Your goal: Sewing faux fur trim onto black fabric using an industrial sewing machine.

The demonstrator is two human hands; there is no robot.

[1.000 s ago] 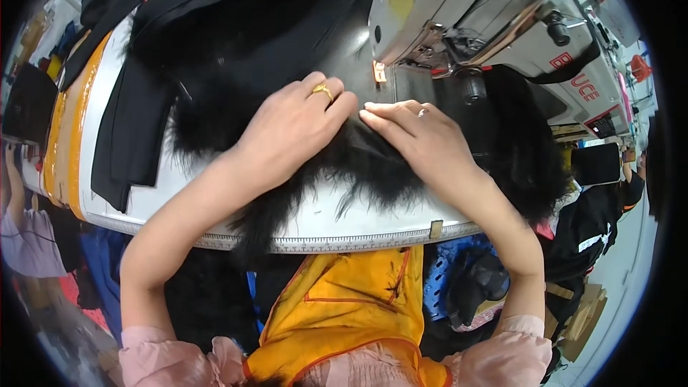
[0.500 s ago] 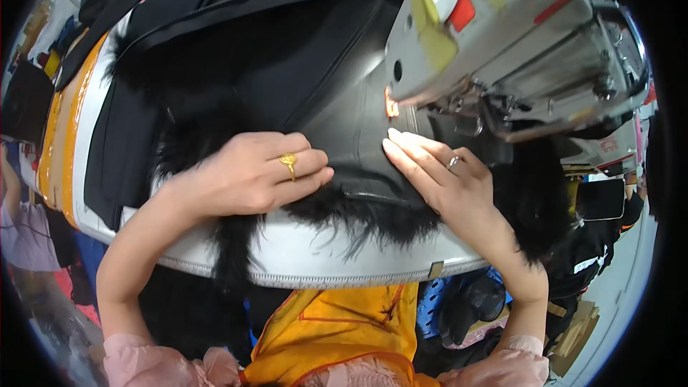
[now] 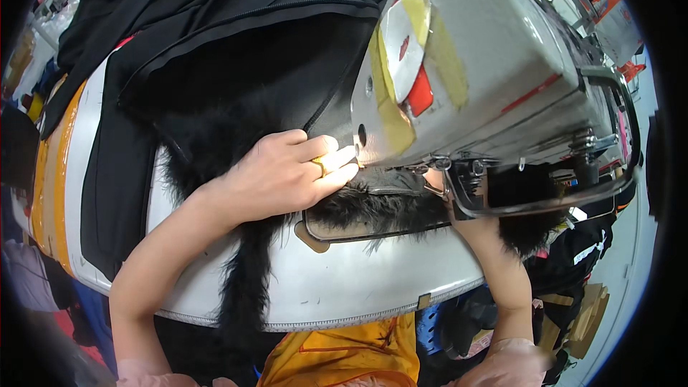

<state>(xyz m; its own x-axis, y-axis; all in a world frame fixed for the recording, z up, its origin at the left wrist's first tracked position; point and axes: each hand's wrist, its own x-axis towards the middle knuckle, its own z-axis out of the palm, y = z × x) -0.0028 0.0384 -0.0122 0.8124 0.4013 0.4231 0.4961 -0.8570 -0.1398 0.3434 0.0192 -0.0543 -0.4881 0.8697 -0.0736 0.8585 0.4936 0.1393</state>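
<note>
A black garment (image 3: 301, 36) with black fur trim (image 3: 380, 209) lies spread over the white sewing table (image 3: 387, 272). Over its right part stands a grey sewing machine (image 3: 473, 50), its small lamp lighting the cloth near the needle area. My left hand (image 3: 283, 172), with a yellow ring, is closed at the garment's edge beside the machine head, fingers bunched and fingertips in the light. Beyond the machine's lower side, my right hand (image 3: 469, 197) is mostly hidden by the machine's parts and fur, so its fingers cannot be made out.
A ruler strip (image 3: 344, 321) runs along the table's front edge. A metal guard bar (image 3: 552, 208) sticks out from the machine on the right. Orange tape (image 3: 61, 172) covers the left edge. Below are a blue basket (image 3: 428, 330) and cardboard pieces (image 3: 589, 319).
My left hand has moved right, up to the machine head. My right hand has gone from lying flat on the cloth to behind the machine's parts. The view has shifted, too.
</note>
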